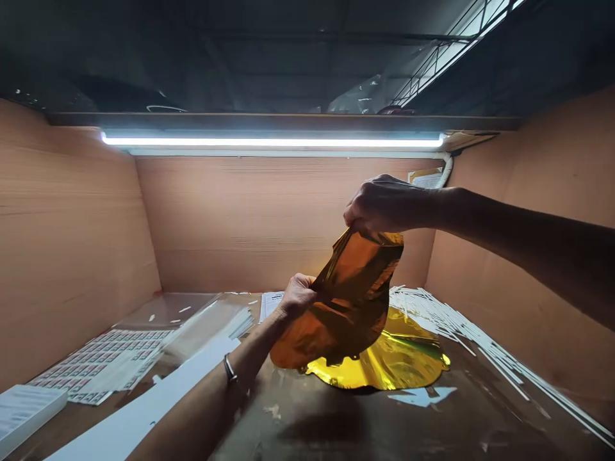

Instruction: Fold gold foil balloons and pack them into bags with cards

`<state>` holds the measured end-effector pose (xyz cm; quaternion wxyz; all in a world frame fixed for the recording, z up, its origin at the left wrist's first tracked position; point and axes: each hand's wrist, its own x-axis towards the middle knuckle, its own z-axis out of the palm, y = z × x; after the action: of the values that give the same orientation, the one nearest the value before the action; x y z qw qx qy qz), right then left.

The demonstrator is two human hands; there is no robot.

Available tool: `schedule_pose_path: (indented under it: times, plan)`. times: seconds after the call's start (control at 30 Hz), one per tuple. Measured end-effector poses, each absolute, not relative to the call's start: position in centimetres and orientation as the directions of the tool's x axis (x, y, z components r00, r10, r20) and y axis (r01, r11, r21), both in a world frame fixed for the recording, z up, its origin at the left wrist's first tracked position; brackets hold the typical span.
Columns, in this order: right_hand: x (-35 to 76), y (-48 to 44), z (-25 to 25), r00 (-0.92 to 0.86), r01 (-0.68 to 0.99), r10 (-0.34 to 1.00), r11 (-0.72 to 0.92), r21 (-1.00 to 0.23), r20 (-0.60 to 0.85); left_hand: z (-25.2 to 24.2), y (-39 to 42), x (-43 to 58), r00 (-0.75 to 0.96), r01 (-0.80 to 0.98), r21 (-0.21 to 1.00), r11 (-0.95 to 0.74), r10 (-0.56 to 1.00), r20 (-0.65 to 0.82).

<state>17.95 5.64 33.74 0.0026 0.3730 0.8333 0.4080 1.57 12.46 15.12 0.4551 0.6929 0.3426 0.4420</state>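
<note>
A limp, uninflated gold foil balloon (355,288) hangs tilted between my two hands, its front in dark orange shadow. My right hand (382,203) is raised high and pinches the balloon's top end. Lower and to the left, my left hand (298,296) is closed on its left edge, with the foil creased tight between the two grips. Beneath it, bright yellow-gold foil (408,352) lies spread on the table; whether this is a separate balloon I cannot tell. The held foil covers part of it.
Many thin white sticks (461,326) lie along the right wall. On the left are sheets of printed labels (115,355), clear plastic sleeves (211,326), a long white sheet (158,397) and a white box (31,413). A lit tube lamp (273,142) spans the back under a shelf.
</note>
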Motion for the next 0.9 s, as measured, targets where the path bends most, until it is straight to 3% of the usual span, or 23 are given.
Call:
schedule_pose_path:
  times: [0.2,0.37,0.43,0.67,0.9]
  plan:
    - [17.1,6.0,35.4,-0.727,0.617,0.614,0.385,0.687,0.308,16.4,10.2,-1.5,0.613,0.059,0.966,-0.252,0.773,0.164]
    - [15.9,5.6,35.7,-0.735,0.593,0.611,0.37,0.715,0.293,14.1,9.3,0.5,0.572,-0.234,0.94,-0.246,0.747,0.338]
    - [15.3,5.2,35.6,-0.759,0.566,0.594,0.398,0.722,0.268,12.6,8.9,2.0,0.544,-0.239,0.933,-0.27,0.759,0.359]
    - [15.6,3.9,35.1,-0.769,0.531,0.612,0.454,0.715,0.182,8.9,9.5,5.5,0.392,0.141,0.9,-0.413,0.858,0.332]
    - [22.9,5.9,30.0,-0.725,0.662,0.68,0.642,0.387,0.11,8.6,11.6,1.2,0.277,0.581,0.683,-0.442,0.897,0.345]
